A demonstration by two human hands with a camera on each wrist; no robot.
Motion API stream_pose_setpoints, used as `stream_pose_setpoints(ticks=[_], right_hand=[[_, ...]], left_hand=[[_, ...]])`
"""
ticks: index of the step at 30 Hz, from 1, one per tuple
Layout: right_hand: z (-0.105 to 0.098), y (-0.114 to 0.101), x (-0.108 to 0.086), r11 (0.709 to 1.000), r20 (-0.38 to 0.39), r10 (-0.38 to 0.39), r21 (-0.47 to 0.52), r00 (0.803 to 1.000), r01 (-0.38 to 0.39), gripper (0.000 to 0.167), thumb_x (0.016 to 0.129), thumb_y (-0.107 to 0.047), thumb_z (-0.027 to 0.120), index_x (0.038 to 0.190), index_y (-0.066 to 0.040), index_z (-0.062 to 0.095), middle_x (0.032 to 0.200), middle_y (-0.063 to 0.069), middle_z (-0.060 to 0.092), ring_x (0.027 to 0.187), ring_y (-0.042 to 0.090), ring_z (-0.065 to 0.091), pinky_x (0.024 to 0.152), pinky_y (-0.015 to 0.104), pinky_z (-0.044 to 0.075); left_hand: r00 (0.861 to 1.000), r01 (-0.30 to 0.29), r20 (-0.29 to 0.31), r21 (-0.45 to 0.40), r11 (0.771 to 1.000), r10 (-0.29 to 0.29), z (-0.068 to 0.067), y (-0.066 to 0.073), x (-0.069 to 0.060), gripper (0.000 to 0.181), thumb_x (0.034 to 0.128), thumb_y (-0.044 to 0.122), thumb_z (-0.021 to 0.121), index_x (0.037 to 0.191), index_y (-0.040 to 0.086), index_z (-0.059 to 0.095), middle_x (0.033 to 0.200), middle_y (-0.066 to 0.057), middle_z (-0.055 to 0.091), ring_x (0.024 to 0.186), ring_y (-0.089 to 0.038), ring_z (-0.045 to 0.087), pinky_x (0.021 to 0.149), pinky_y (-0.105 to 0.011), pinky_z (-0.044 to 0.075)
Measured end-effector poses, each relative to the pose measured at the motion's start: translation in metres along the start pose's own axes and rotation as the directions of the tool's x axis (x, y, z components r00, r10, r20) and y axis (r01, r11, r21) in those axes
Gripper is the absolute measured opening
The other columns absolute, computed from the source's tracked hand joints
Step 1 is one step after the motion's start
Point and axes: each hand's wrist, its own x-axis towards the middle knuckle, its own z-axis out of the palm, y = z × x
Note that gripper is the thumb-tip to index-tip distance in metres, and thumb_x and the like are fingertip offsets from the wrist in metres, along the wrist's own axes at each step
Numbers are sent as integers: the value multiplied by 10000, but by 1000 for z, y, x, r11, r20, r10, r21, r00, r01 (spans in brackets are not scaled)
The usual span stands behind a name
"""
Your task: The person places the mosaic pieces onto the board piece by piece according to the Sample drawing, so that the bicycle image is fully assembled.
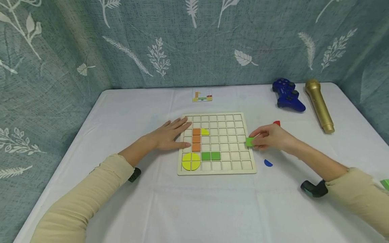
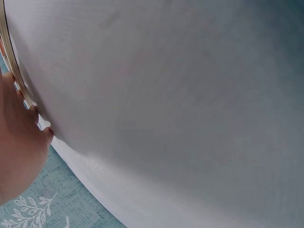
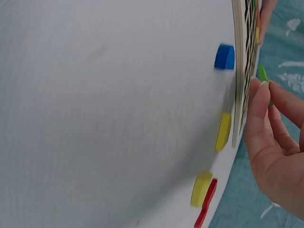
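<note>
A wooden grid board [image 1: 231,166] lies on the white table, holding orange squares [image 1: 196,139] in a column, two green squares [image 1: 210,156], a yellow circle [image 1: 190,161] of quarter pieces and one yellow quarter [image 1: 205,131]. The left hand [image 1: 171,134] rests with spread fingers on the board's left edge; part of it shows in the left wrist view [image 2: 21,142]. Between thumb and fingers the right hand [image 1: 270,136] pinches a green square [image 1: 249,141] over the board's right edge. That hand [image 3: 278,137] and the green piece [image 3: 263,73] also appear in the right wrist view.
A small pattern card [image 1: 202,96] lies behind the board. Right of the board are a blue half-round piece [image 1: 268,163] and a red piece [image 1: 277,123]. A blue game controller [image 1: 288,95] and gold microphone [image 1: 320,106] lie back right. Yellow pieces [image 3: 223,132] show in the right wrist view.
</note>
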Motion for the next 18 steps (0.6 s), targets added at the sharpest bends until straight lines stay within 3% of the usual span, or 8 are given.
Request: stream_pose_setpoints(ticks=[18], right_hand=[[43,-19,10,996,118,-1,93,993,-10,279,880,-16,667,1131,93,617,837,95,685,726,175,676,698,288,564]], left_hand=[[1000,-2,0,-5,1000,2,1,-1,0,901,882,724,381,1550,230,32,1588,14,-75,1438,-219,-58,1143,-458,-15]])
